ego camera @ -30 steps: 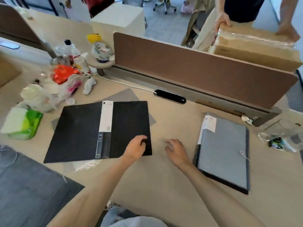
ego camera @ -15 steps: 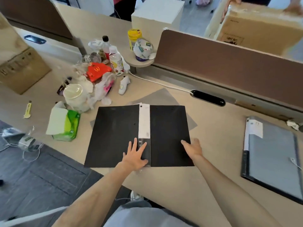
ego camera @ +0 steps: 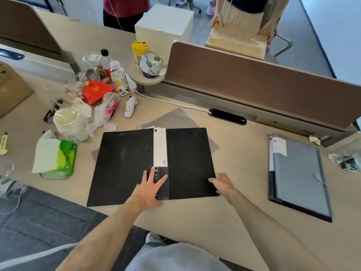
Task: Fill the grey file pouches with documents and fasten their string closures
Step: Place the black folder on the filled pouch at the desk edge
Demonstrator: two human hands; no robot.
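Observation:
A black folder [ego camera: 187, 161] lies spread flat, outer side up, in the middle of the desk, with a white label on its spine. Under it, grey sheets [ego camera: 175, 119] stick out at the far side and corners. My left hand [ego camera: 149, 187] rests flat, fingers apart, on the near end of the spine. My right hand [ego camera: 221, 183] touches the folder's near right corner, fingers curled at the edge. A closed grey file pouch [ego camera: 298, 177] with a white string tag lies to the right, apart from both hands.
Clutter fills the left: a tissue pack [ego camera: 54, 159], a lidded plastic cup [ego camera: 68, 124], bottles [ego camera: 120, 79], a red paper bag [ego camera: 96, 90]. A brown divider [ego camera: 254, 81] and black cable outlet [ego camera: 227, 116] bound the far side. Other people hold a wrapped box [ego camera: 237, 44] beyond.
My left hand went from the folder's right corner to its spine. My right hand came from the bare desk onto the folder's near right corner. The view swung left.

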